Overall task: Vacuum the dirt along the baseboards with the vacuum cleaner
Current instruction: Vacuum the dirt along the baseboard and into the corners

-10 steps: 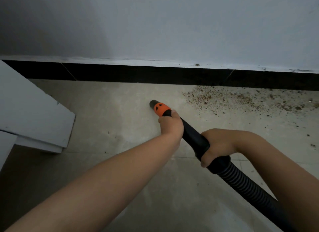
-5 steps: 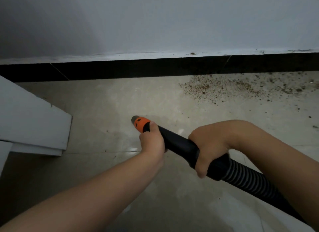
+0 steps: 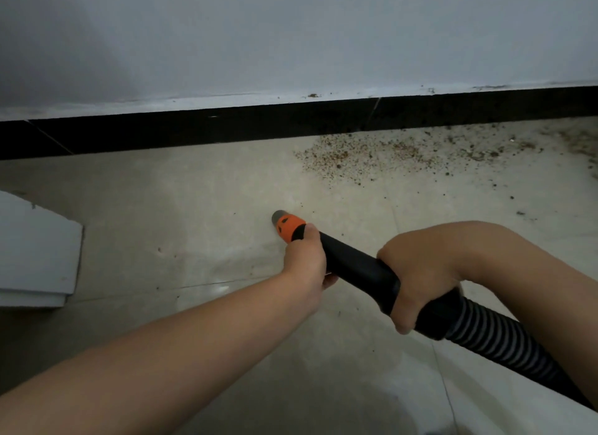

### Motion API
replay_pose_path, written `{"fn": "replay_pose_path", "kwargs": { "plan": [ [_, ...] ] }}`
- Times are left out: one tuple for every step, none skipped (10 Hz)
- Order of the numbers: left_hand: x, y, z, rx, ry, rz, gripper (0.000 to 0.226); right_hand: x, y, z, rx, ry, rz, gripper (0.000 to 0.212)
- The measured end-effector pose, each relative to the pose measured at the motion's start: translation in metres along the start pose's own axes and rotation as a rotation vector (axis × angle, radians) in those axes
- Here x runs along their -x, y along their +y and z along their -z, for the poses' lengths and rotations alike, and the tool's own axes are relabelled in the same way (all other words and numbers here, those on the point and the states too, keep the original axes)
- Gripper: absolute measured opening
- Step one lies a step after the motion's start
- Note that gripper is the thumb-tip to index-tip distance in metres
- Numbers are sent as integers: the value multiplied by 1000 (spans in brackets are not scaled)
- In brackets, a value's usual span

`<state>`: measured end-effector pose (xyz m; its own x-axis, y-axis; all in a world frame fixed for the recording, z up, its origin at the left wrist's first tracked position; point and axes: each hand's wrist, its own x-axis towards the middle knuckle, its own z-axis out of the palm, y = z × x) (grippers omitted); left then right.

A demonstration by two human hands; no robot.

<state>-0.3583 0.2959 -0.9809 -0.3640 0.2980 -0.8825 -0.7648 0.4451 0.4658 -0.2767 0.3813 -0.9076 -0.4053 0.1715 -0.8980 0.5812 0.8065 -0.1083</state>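
Nozzle point(image 3: 286, 225) seemingly nearer dirt point(image 3: 372, 156).

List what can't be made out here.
Head view only:
- Vacuum cleaner body: out of frame; the ribbed hose runs off the right edge.
- Nozzle opening: faces away.
- Left hand fingers: behind the black tube.
- Dirt extent: cut by the right edge.

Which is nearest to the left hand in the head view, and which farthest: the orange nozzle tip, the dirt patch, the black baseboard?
1. Orange nozzle tip: just beyond the left hand, which grips the tube.
2. Dirt patch: on the floor, ahead and right.
3. Black baseboard: farthest, at the wall's foot.
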Motion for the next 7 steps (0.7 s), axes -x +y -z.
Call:
{"fn": "replay_pose_path", "kwargs": {
  "plan": [
    [9, -13, -6, -26, -26, 45, 48, 7, 4, -12, -26, 7, 48, 36],
    [23, -36, -4, -100, -13, 79, 51, 18, 6, -25, -28, -50, 59, 40],
    [23, -43, -6, -109, 31, 76, 52, 17, 10, -39, -46, -68, 80, 40],
    [24, -36, -15, -153, 43, 16, 50, 4, 22, -36, -152, -97, 74, 31],
    [8, -20, -27, -163, 54, -37, 51, -9, 30, -30, -242, -139, 79, 29],
    [-8, -8, -35, -189, 69, -73, 50, -23, 37, -26, -307, -51, 99, 36],
    [-14, -8, -40, -157, 89, -98, 50, -26, 42, -26, -337, -44, 111, 38]
  ]
}}
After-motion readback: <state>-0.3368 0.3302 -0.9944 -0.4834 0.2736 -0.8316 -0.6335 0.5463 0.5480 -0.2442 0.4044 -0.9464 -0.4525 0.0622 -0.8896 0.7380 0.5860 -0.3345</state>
